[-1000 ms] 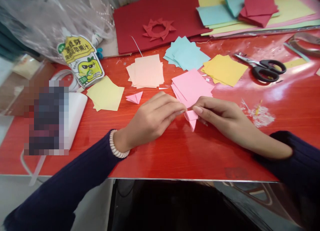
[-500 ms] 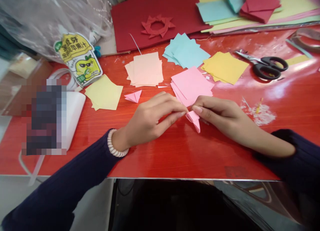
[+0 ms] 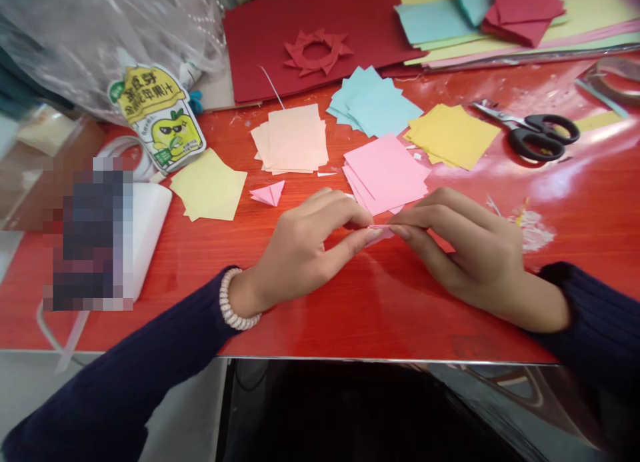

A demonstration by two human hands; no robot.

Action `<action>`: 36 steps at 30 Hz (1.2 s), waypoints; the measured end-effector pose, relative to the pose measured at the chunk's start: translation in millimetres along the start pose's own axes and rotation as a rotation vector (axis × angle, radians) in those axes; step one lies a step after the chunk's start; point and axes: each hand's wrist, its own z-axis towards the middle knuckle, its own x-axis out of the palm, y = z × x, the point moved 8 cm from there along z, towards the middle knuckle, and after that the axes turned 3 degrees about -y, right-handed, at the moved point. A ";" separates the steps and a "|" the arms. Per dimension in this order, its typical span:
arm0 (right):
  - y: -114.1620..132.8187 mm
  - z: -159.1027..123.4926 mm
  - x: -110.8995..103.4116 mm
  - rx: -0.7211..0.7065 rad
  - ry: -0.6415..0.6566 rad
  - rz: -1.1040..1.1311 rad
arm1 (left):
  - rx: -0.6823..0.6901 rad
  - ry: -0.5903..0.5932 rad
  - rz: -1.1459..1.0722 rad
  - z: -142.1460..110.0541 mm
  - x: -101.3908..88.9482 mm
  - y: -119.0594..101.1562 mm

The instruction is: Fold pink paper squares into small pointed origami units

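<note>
A small folded piece of pink paper [image 3: 381, 231] is pinched between my two hands, seen nearly edge-on. My left hand [image 3: 317, 239] grips its left end between thumb and forefinger. At the other end, the thumb and fingers of my right hand [image 3: 460, 245] are closed on it. Just beyond the fingertips lies a stack of square pink paper [image 3: 385, 172]. To the left of that, another small folded pink piece [image 3: 270, 193] rests on the red table [image 3: 320, 329].
Peach [image 3: 295, 139], blue [image 3: 375, 105], yellow [image 3: 457, 135] and pale yellow paper stacks [image 3: 213, 185] lie around. Black-handled scissors [image 3: 537, 135] are at right, near paper scraps [image 3: 535, 230]. A red folded paper ring [image 3: 319, 52] sits on red sheets. A snack pouch [image 3: 163, 119] stands left.
The folded pink paper has turned from hanging down with its point visible to a thin edge held level. My right hand has rotated, its fingers now arched over the paper.
</note>
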 end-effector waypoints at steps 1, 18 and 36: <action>1.5 0.1 0.2 -0.019 0.008 -0.001 | 0.014 0.002 -0.009 0.1 -0.3 -1.1; -20.3 5.7 8.5 0.211 0.114 0.258 | 0.242 0.067 0.078 0.5 -0.3 -3.6; -21.1 4.5 19.1 0.245 0.224 0.342 | 0.141 0.152 -0.005 0.0 4.9 3.5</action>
